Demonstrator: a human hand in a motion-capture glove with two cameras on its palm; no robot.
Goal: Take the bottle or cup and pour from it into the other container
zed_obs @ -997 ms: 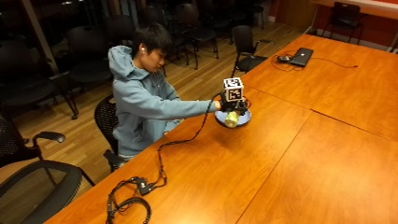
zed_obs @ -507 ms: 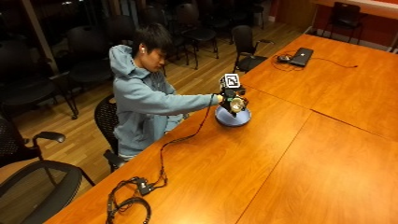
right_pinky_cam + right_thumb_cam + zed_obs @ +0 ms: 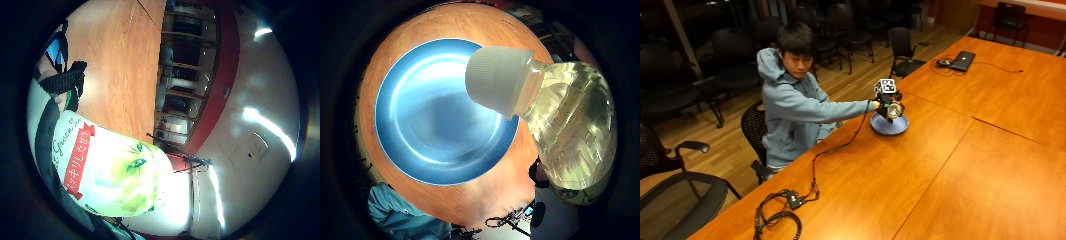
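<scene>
Though partly hidden, bottle [image 3: 110,175] label: "Green".

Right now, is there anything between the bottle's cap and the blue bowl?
Nothing: in the thumb side palm view the white cap hangs over the blue bowl, with only air between.

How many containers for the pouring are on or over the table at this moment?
2: a bottle held by the gloved right hand above the table, capped end down, and a blue bowl on the table beneath it.
</scene>
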